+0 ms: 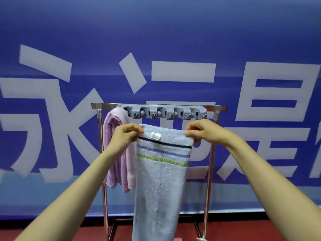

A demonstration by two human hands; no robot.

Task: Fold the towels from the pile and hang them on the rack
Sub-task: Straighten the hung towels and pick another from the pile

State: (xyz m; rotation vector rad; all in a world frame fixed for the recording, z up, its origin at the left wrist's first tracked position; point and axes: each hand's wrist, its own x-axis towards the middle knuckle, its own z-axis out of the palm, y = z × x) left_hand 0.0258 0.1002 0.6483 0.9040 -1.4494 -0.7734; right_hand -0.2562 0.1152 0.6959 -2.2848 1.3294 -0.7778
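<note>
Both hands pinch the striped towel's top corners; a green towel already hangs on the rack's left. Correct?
No: head view shows the hung towel on the rack is pink-purple, not green. The left hand and right hand do pinch the striped towel.

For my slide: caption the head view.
The left hand and right hand hold the striped towel up at the rack.

Pale blue striped towel [161,180] hangs vertical, top edge level, in front of steel rack [217,107]. Pink-purple towel [118,153] draped over rack's left end.

Striped towel [160,180] between two hands
</note>
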